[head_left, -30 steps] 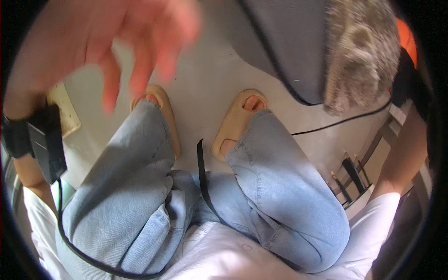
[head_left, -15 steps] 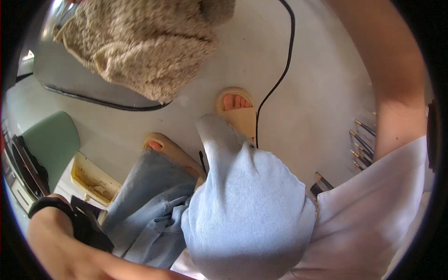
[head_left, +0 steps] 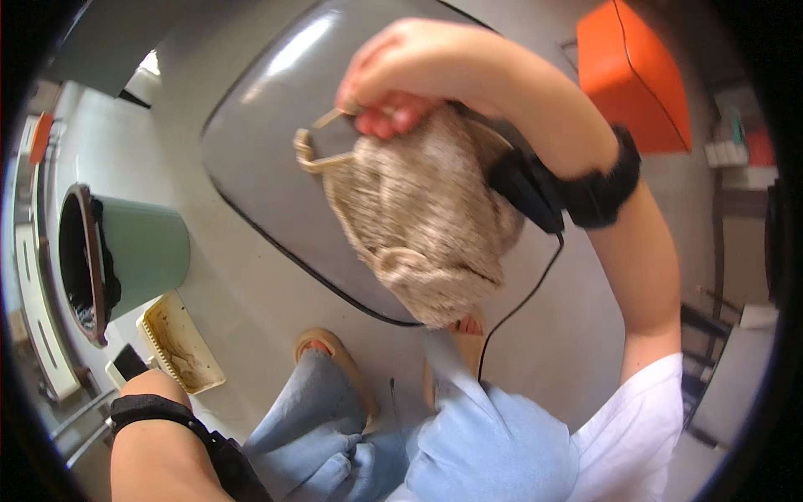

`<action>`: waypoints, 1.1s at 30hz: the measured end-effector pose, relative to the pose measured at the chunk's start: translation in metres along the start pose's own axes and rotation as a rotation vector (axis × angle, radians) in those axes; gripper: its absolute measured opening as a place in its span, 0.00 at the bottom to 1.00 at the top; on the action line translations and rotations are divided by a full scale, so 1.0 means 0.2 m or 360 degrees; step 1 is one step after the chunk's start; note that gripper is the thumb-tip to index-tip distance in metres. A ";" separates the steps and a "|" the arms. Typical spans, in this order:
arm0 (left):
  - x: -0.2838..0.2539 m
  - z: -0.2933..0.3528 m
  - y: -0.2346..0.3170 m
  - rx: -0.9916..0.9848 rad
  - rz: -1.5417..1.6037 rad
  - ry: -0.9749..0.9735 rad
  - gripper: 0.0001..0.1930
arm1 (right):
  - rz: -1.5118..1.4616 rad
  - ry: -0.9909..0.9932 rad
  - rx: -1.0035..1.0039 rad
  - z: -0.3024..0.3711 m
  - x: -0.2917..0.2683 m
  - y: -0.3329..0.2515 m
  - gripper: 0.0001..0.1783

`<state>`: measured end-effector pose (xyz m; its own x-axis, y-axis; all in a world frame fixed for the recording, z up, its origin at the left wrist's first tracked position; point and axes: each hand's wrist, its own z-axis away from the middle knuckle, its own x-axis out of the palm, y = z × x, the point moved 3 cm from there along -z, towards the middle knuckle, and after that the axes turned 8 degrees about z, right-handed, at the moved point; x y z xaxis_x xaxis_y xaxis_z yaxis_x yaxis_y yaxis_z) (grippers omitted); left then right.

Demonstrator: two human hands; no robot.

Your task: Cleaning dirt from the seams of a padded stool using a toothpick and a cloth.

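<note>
A: Right hand (head_left: 395,74) status?
B: Closed on a shaggy beige-brown cloth (head_left: 427,209), gripped at its top edge with curled fingers (head_left: 381,124). Wrist bent, arm reaching in from the right.
A: Left hand (head_left: 156,387)?
B: Lower left, only partly visible. Fingers hidden, so can't tell if it's open or gripping. Black band (head_left: 159,408) round the arm just below.
A: Where's the cloth exactly?
B: Upper middle of the view, under the right hand, in front of a glossy grey panel (head_left: 268,167) with a black edge. Can't tell if they touch. Thin loop (head_left: 305,152) sticks out on its left side. Lower end overlaps the toes of the right foot.
A: Labels, print?
B: Cloth is motion-blurred, can't make out markings. Black box (head_left: 525,188) by the right wrist strap (head_left: 602,199) is too dark to read; cable (head_left: 520,303) runs down from it. Small red and pale items (head_left: 740,151) on the right: any print is too small.
A: Surroundings?
B: Green bin (head_left: 146,247) lying on its side in view, dark rim facing left. Dirty cream tray (head_left: 186,347) just beside it, near the left hand. Orange block (head_left: 631,88) upper right, dark line across it.
</note>
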<state>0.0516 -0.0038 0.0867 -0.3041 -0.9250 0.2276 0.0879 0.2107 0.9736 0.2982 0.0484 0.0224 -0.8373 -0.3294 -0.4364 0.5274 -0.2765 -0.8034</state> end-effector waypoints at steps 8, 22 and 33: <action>-0.03 0.15 -0.01 0.0110 -0.0097 0.0161 0.13 | -0.0219 -0.0092 0.0143 0.00 -0.05 0.02 0.11; 0.25 0.32 -0.19 0.0259 -0.0399 0.0485 0.13 | 0.0845 0.0558 -0.0214 0.47 0.09 -0.12 0.04; -0.07 0.25 0.01 0.0376 -0.0415 0.0366 0.13 | 0.0315 0.1282 -0.0291 0.45 -0.13 -0.04 0.08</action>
<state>0.0091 0.0251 0.0865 -0.0653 -0.9978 -0.0108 -0.1919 0.0019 0.9814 0.3293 -0.0224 0.0767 -0.6152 0.4062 -0.6757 0.7016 -0.1087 -0.7042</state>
